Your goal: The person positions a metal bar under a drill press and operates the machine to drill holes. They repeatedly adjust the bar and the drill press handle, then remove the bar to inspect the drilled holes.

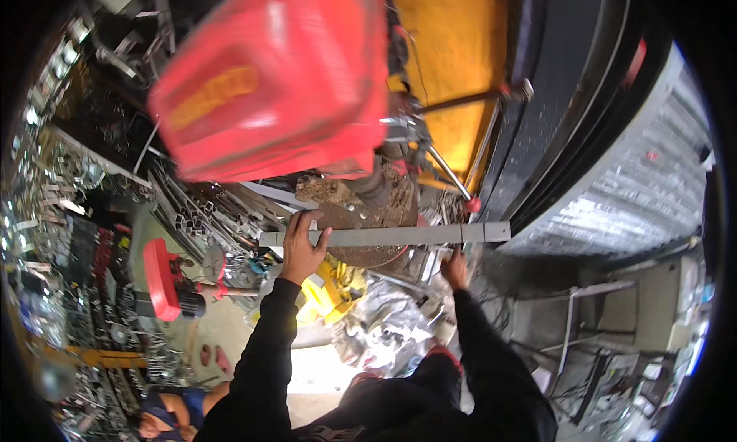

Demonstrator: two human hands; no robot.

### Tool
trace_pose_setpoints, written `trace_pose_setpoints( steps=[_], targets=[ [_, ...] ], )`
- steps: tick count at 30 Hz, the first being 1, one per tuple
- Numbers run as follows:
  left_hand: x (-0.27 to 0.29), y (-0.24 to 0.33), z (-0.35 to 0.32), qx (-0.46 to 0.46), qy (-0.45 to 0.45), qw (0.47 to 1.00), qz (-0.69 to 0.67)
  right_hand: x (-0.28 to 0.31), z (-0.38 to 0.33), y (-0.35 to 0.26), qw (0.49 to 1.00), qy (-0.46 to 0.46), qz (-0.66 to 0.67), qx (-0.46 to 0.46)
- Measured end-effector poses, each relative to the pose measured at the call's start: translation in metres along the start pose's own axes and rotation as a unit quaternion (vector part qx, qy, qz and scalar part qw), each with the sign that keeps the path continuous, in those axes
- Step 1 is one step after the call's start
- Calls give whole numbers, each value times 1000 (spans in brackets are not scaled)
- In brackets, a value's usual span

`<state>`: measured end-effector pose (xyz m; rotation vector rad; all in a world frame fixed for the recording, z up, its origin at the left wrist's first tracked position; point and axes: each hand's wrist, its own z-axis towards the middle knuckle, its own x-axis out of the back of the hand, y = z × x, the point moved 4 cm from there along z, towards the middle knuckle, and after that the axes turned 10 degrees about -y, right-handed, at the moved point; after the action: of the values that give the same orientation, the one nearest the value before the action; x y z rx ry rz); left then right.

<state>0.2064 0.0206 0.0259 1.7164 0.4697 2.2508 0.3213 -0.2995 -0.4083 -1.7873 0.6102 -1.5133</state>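
The person's left hand [305, 247] grasps a flat metal bar [384, 236], fingers over it and thumb along it. The right hand [454, 268] touches the bar's lower edge near its right end; whether its fingers close on it cannot be told. The bar lies level across a round metal table [359, 256], beneath a red machine housing [280, 81]. Brown debris [326, 192] covers part of the tabletop. Below sits crumpled yellow plastic [332, 292], perhaps a bag, its contents indiscernible, beside a heap of clear plastic [393, 311].
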Motion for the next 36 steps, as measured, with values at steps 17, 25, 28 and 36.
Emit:
trace_pose_setpoints(
  steps=[17,25,28,36],
  targets=[
    [101,110,102,-126,191,911,-342,239,-475,52,941,-139,-37,-306],
    [121,101,122,-160,153,931,-291,173,-544,-25,920,-164,-24,-354],
    [124,100,125,-192,185,925,-272,139,-555,-19,920,-174,-11,-350],
    [126,61,123,-314,169,922,-152,149,-436,-79,910,-254,-328,9]
  ],
)
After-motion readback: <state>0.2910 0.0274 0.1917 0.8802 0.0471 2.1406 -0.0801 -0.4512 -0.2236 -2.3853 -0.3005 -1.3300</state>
